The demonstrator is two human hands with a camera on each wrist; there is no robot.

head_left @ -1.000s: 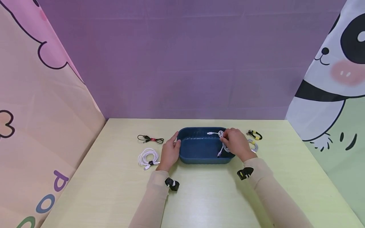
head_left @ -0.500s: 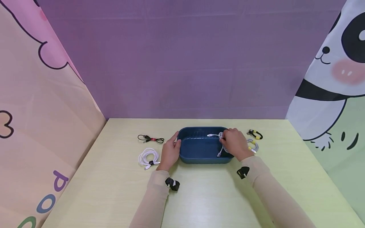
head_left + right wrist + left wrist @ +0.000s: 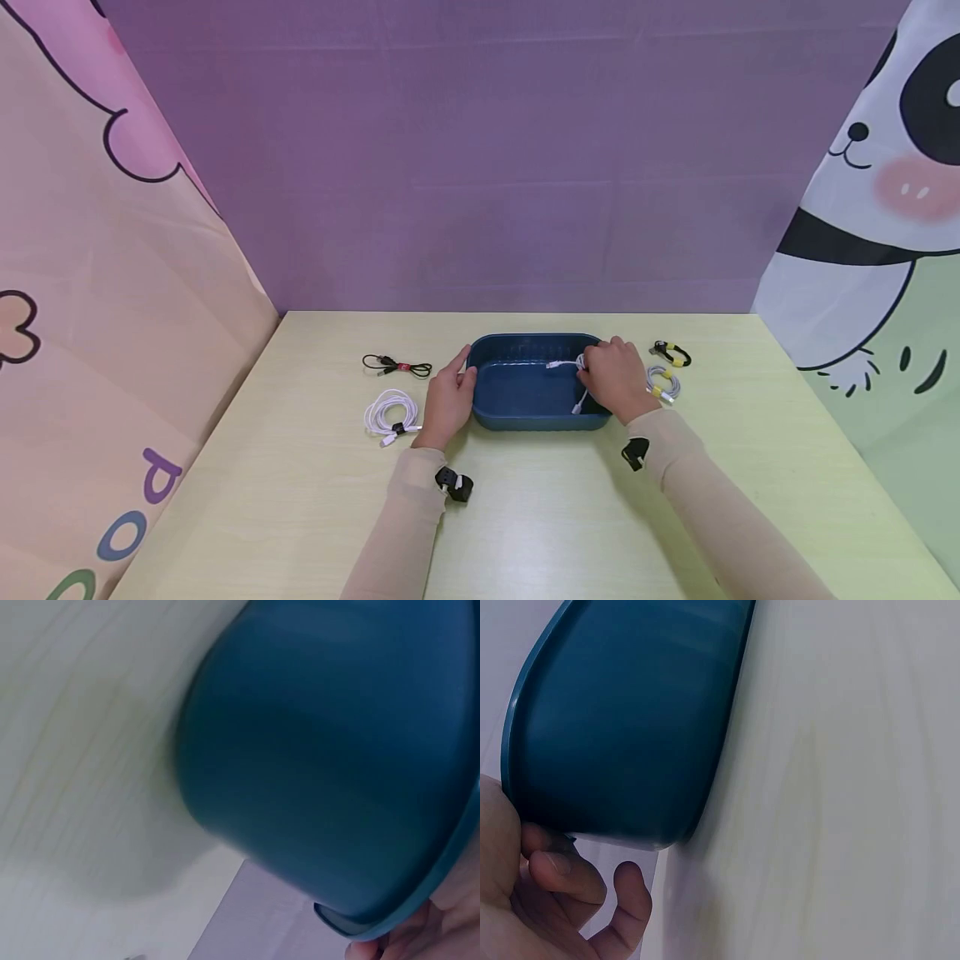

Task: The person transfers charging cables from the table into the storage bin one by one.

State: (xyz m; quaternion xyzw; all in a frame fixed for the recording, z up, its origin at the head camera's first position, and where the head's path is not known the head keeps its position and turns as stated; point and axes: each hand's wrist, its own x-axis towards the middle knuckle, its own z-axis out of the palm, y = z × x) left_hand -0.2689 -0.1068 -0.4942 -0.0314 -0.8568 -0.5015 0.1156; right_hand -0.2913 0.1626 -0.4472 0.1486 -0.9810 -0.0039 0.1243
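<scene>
A blue rectangular plastic box (image 3: 540, 422) stands in the middle of the table. My left hand (image 3: 447, 407) grips its left end, the thumb by the rim; in the left wrist view, curled fingers (image 3: 570, 877) lie against the outer wall. Over the right end, my right hand (image 3: 619, 377) reaches into the box and holds a coiled white cable (image 3: 564, 363). Its two plug ends show, one to the left and one toward the front; most of the coil is hidden behind the hand. The right wrist view shows mainly the box's outside (image 3: 322, 765).
To the left of the box lie a black cable with a red tie (image 3: 403, 367) and a white cable with a black tie (image 3: 390, 414). On its right are a black-and-yellow cable (image 3: 671, 354) and a grey cable with yellow ties (image 3: 665, 383). A purple backdrop (image 3: 510, 167) rises behind the table.
My right hand has shifted slightly left and lower into the box with the white cable, whose left plug now sits lower. More of the grey cable shows. The left hand and box have not moved.
</scene>
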